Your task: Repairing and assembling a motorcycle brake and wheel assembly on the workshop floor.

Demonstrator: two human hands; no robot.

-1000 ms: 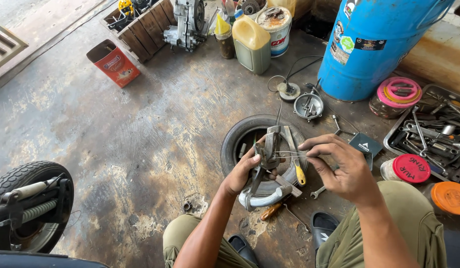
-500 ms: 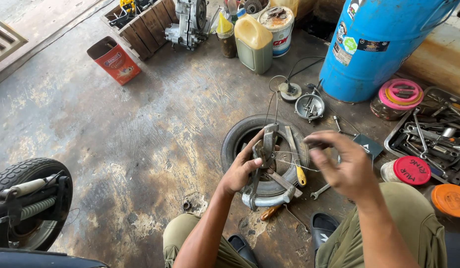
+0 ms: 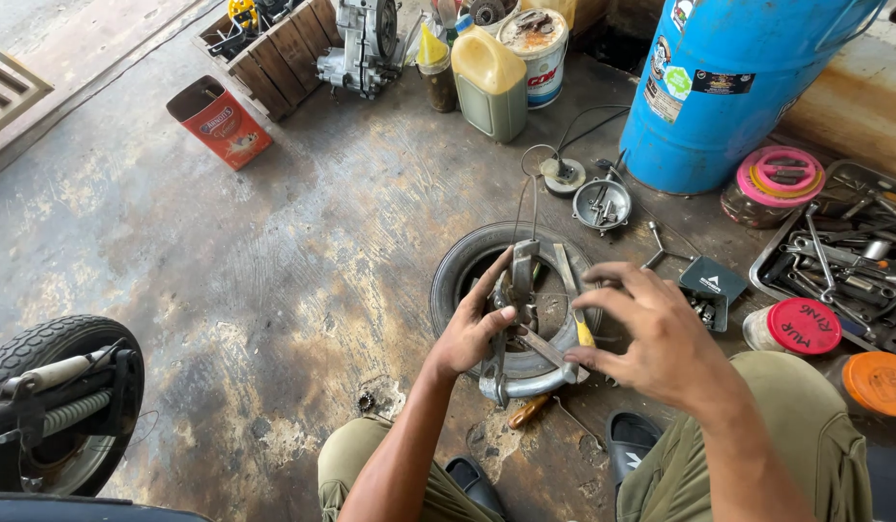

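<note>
Crouching over an oil-stained concrete floor [image 3: 274, 290], with a small tyre [image 3: 458, 266] lying flat just ahead of the knees. Gripping, with the left hand [image 3: 472, 333], a grey metal bracket assembly [image 3: 518, 329] held over the tyre's opening, fingers wrapped round its upright part and thumb pressing the side. Hovering beside it, the right hand [image 3: 661, 343], fingers spread and loosely curled, nearly touching the assembly's right edge and a yellow-handled tool [image 3: 583, 332] there; not showing clearly whether those fingertips are pinching anything. Resting on the floor just below the assembly, a screwdriver with an amber handle [image 3: 527, 411]. Standing beyond the tyre, a blue drum [image 3: 728, 87], a yellowish jerrycan [image 3: 489, 82] and a white paint bucket [image 3: 530, 43], with a red carton [image 3: 221, 121] well apart to the left. Lying on the right, a metal tray of wrenches [image 3: 835, 256], near a red-lidded tub [image 3: 801, 327] and an orange lid [image 3: 878, 382]. Showing at the lower left, a mounted wheel with a spring shock absorber [image 3: 52, 411].
</note>
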